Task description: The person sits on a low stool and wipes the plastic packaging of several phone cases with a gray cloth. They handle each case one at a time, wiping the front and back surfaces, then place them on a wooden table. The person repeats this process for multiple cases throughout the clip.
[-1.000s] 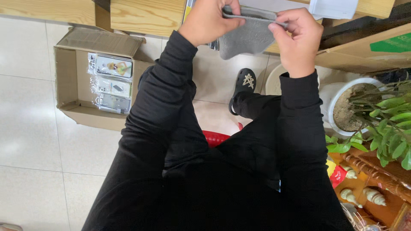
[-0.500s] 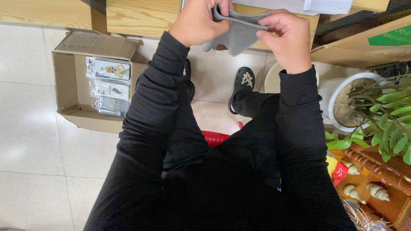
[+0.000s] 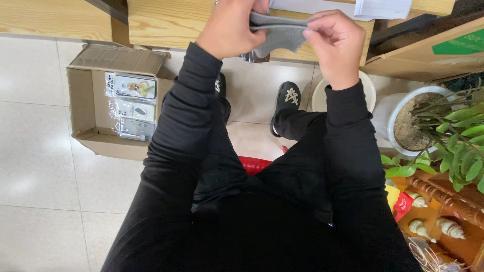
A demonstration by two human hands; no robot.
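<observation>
**A:** Since a second ago, I see the grey sock (image 3: 280,35) gathered up: it hung loose below the hands then, and now it is bunched into a short band stretched between them, while both hands have drifted left across the wooden worktop (image 3: 166,22).

**B:** And the grip on each side?

**A:** The left hand (image 3: 233,27) is closed on the sock's left end, fingers curled over the fabric. The right hand (image 3: 335,43) pinches the right end, thumb and fingers shut on the cloth. Neither is free.

**B:** Where does the sock sit against the worktop?

**A:** Held in the air just in front of the worktop's front edge, not resting on it that I can tell. Its long axis runs left to right, parallel to that edge, directly between the two hands. Both touch it, so neither is nearer.

**B:** What else lies around?

**A:** Below the worktop and to its left, an open cardboard box (image 3: 91,108) of packaged goods stands on the tiled floor (image 3: 35,166). To the lower right of the worktop, a white pot (image 3: 388,118) with a green plant (image 3: 456,141). Black slippers (image 3: 287,98) show beneath the worktop's edge.
</observation>
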